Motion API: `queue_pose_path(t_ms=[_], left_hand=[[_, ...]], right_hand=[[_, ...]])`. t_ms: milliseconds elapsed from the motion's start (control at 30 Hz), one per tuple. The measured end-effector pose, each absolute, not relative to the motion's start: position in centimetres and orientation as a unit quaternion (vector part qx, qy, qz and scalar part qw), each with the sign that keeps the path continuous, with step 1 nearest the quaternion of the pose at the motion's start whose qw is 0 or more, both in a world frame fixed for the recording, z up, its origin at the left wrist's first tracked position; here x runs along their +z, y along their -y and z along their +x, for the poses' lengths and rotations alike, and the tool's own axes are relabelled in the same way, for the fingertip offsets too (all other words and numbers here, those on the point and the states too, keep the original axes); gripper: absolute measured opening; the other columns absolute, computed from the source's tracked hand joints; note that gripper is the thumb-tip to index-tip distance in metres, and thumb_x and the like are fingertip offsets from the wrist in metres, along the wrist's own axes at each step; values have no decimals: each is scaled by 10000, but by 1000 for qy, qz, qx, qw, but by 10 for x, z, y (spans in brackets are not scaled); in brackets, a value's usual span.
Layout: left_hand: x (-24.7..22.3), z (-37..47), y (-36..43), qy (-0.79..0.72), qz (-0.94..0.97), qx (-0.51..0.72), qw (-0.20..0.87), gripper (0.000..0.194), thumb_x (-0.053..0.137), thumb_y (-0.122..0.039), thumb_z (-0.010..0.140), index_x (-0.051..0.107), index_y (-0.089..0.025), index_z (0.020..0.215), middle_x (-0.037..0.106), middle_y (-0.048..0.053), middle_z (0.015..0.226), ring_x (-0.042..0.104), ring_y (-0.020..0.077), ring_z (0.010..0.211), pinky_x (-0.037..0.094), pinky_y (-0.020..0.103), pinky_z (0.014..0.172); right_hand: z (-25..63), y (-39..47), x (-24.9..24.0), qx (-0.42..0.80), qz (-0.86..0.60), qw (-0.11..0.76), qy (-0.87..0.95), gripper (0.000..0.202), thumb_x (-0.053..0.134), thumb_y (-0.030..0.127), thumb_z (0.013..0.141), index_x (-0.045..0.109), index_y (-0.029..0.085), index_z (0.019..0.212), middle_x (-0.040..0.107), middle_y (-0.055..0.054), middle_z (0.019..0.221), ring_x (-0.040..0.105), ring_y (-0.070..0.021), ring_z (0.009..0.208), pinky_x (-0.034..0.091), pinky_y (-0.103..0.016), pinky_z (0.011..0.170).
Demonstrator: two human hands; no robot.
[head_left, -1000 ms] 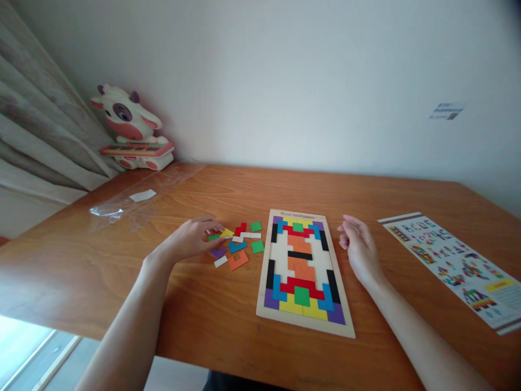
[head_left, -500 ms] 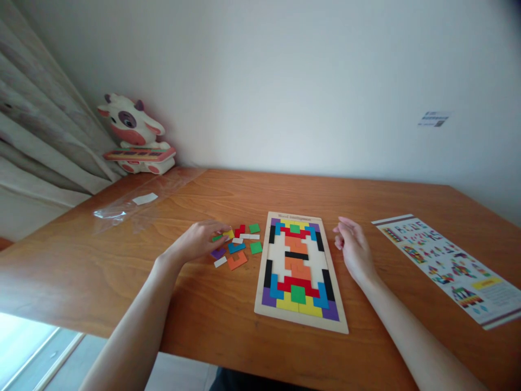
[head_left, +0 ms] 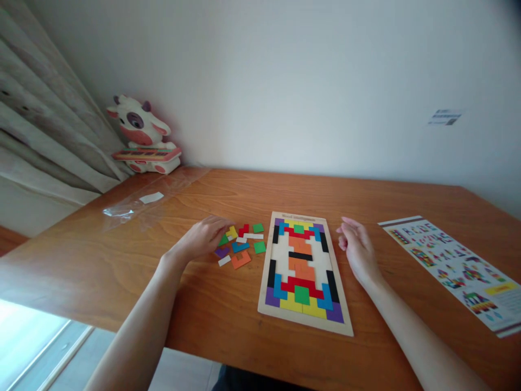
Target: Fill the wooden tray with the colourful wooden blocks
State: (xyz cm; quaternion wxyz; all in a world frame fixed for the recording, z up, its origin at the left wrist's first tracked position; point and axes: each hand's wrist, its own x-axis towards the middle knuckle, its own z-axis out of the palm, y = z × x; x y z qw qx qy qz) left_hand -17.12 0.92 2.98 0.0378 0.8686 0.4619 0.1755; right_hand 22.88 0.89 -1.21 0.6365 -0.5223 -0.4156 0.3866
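Observation:
My left hand rests at the left edge of a pile of loose puzzle pieces, its fingers bent and drawn together. Whatever may be under its fingertips is hidden. Closest to it lie a green piece, a yellow piece and a purple piece. The pile also has a blue piece, an orange piece, and red, white and green ones. Right of the pile, a wooden puzzle board is partly filled in a symmetric pattern, with pale gaps at both sides. Beside its right edge, my right hand lies loosely curled, nothing visible in it.
A printed pattern sheet lies on the table at the right. Toward the back left are a clear plastic bag with a white slip and a cow-shaped toy keyboard. A curtain hangs at the left.
My left hand has drawn back a little from the yellow piece, and its fingers are more curled. My right hand keeps its place by the board. The whole view has shifted slightly.

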Motion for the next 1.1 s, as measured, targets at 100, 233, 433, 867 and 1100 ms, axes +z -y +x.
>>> queue_pose_path(t_ms=[100, 233, 433, 867, 1100], left_hand=[[28, -175, -10, -448, 875, 180, 34, 365, 422, -198, 931, 696, -245, 1168, 733, 56, 1154, 665, 220, 1071, 529, 367, 957], [30, -170, -7, -405, 893, 189, 48, 467, 447, -118, 845, 678, -267, 1222, 708, 32, 1242, 648, 216, 1126, 520, 389, 991], [31, -153, -1, -406, 892, 191, 48, 337, 521, -287, 915, 692, -239, 1202, 715, 72, 1218, 664, 238, 1113, 518, 400, 1006], [24, -150, -7, -380, 903, 198, 12, 239, 521, -314, 986, 720, -221, 1082, 728, 75, 1115, 661, 213, 1009, 516, 372, 923], [21, -132, -5, -328, 918, 216, 50, 299, 483, -279, 1013, 658, -241, 1252, 717, 64, 1206, 659, 203, 1102, 516, 386, 992]], right_hand=[[229, -9, -12, 393, -519, 639, 410, 486, 777, 586, 684, 623, 257, 1006, 601, 30, 801, 435, -88, 555, 342, -235, 495], [229, -8, -12, 395, -516, 639, 411, 483, 785, 572, 684, 626, 258, 1016, 608, 30, 803, 433, -88, 564, 344, -237, 507], [228, -7, -12, 386, -516, 636, 424, 461, 767, 567, 714, 628, 258, 1027, 608, 26, 812, 434, -94, 573, 351, -248, 520], [229, -8, -13, 388, -524, 628, 425, 487, 758, 593, 710, 619, 259, 1037, 610, 19, 804, 448, -99, 571, 361, -250, 513], [229, -9, -14, 388, -521, 628, 429, 473, 743, 578, 730, 613, 258, 1052, 606, 20, 816, 451, -103, 590, 369, -260, 539]])
